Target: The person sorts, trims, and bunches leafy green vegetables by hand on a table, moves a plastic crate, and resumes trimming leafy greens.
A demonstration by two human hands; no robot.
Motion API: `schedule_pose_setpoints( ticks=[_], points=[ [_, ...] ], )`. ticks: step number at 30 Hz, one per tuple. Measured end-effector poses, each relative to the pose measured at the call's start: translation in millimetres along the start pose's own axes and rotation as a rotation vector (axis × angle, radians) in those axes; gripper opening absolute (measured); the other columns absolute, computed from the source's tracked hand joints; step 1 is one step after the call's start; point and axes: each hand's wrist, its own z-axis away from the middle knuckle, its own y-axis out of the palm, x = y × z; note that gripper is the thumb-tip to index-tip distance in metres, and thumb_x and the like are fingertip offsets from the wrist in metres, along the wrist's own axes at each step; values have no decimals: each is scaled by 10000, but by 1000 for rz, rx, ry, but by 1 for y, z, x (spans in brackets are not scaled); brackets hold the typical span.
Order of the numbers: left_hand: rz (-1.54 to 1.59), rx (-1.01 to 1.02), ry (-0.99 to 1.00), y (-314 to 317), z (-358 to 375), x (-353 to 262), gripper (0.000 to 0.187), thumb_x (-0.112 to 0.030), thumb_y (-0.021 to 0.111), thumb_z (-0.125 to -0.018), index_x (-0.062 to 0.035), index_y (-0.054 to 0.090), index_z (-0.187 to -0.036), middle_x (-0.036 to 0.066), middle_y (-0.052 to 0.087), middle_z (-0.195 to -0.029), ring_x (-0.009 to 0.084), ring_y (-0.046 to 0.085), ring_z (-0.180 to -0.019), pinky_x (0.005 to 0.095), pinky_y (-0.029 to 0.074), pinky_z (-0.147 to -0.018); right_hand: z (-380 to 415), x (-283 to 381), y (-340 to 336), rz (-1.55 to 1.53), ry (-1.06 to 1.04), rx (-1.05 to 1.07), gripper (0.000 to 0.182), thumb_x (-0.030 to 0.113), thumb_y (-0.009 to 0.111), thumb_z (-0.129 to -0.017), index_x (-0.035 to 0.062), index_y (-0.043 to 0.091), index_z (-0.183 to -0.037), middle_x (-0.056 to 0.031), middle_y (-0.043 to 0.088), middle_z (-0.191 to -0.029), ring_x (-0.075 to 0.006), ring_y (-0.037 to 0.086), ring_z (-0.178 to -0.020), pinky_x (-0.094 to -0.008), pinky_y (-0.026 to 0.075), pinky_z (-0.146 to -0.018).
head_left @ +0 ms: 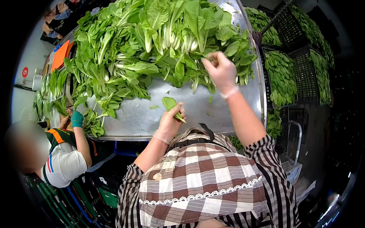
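Remote watch, head camera only. My left hand (170, 123) is closed on a leafy sprig (170, 103), pinched between thumb and fingers, its blade rising past the fingertips and the stalk pointing down toward the near edge of the metal table (131, 121). The right hand (221, 72) hangs at the front of the heap of greens (110, 49), fingers curled in toward the thumb. Motion softens it, and I cannot tell whether it pinches anything. Main worry is on that side: the leaves lie tangled, blades over stalks, so a tug on one stalk could drag neighbours along or tear a soft leaf. The pale stalks look crisp; a hard squeeze by either hand might bruise or snap one. In the left, too light a pinch could let the sprig slip, and with the apron (197, 167) so close to the table's edge, a dropped piece might go over the side. The heap looks loosely stacked; pulling from its front could bring upper greens sliding onto the bare metal, among the small leaf scraps (154, 107). A green-gloved hand (77, 119) of a co-worker (66, 167) is at the heap's left end, well apart from mine; a wide leftward sweep could crowd it.
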Motion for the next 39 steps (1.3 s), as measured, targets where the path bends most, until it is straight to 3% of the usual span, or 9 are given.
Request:
schedule_pose_setpoints(
  ticks=[1, 4, 8, 9, 20, 22, 27, 35, 39],
  points=[
    [19, -11, 1, 0, 2, -2, 291, -193, 638, -931, -70, 555, -1181, 36, 594, -883, 141, 566, -759, 314, 484, -722, -18, 8, 5, 129, 58, 27, 357, 405, 771, -773, 84, 659, -882, -100, 687, -727, -277, 662, -647, -368, 512, -605],
    [21, -17, 31, -1, 6, -8, 287, -194, 637, -930, -82, 555, -1181, 34, 604, -907, 131, 562, -747, 302, 480, -720, -50, 1, 21, 290, 194, 135, 496, 540, 721, -743, 67, 662, -879, -167, 705, -817, -361, 671, -770, -446, 518, -675],
    [76, -3, 77, 4, 8, -15, 298, -183, 645, -923, -80, 557, -1189, 36, 602, -921, 132, 559, -753, 300, 479, -717, -44, -16, 13, -443, 331, 167, 354, 252, 788, -786, -50, 677, -935, -42, 657, -751, -100, 570, -653, -246, 460, -596],
    [83, 0, 90, 7, 8, -18, 305, -179, 647, -921, -75, 557, -1194, 39, 600, -927, 133, 556, -755, 302, 479, -717, -36, -7, 6, -560, 362, 203, 278, 204, 743, -847, -41, 670, -955, -32, 650, -789, -82, 553, -649, -226, 446, -589],
    [30, 198, 280, 64, 9, -37, 466, -138, 661, -911, -42, 476, -1328, 91, 628, -1102, 153, 612, -889, 302, 516, -767, 51, -8, -38, -933, 471, 694, 254, 168, 606, -966, -17, 632, -1137, -86, 692, -949, -128, 620, -691, -252, 515, -655],
    [-7, 243, 291, 66, 7, -35, 537, -157, 685, -896, -41, 438, -1359, 96, 601, -1199, 170, 609, -978, 324, 514, -826, 61, -2, -37, -930, 497, 805, 255, 161, 603, -964, -19, 629, -1144, -84, 690, -955, -129, 617, -690, -255, 516, -661],
    [-112, 281, 292, 66, 12, -26, 482, -215, 708, -877, -47, 506, -1280, 64, 612, -1175, 199, 605, -1038, 374, 494, -910, 82, 3, -27, -742, 491, 1040, 214, 180, 600, -969, -14, 639, -1049, -66, 674, -904, -119, 618, -702, -249, 509, -645],
    [4, 181, 281, 39, 14, -16, 314, -155, 665, -902, -39, 557, -1173, 60, 625, -1099, 191, 606, -1003, 359, 509, -872, 107, 2, -4, -882, 551, 871, 197, 183, 628, -948, -9, 646, -987, -40, 649, -806, -85, 573, -609, -224, 480, -577],
    [-2, 138, 302, 49, 24, -17, 447, -118, 660, -896, -17, 491, -1297, 76, 611, -1116, 204, 600, -1014, 360, 508, -887, 116, 5, 2, -756, 503, 924, 173, 140, 641, -930, -19, 644, -998, -55, 662, -801, -97, 582, -602, -227, 484, -573]
  ],
)
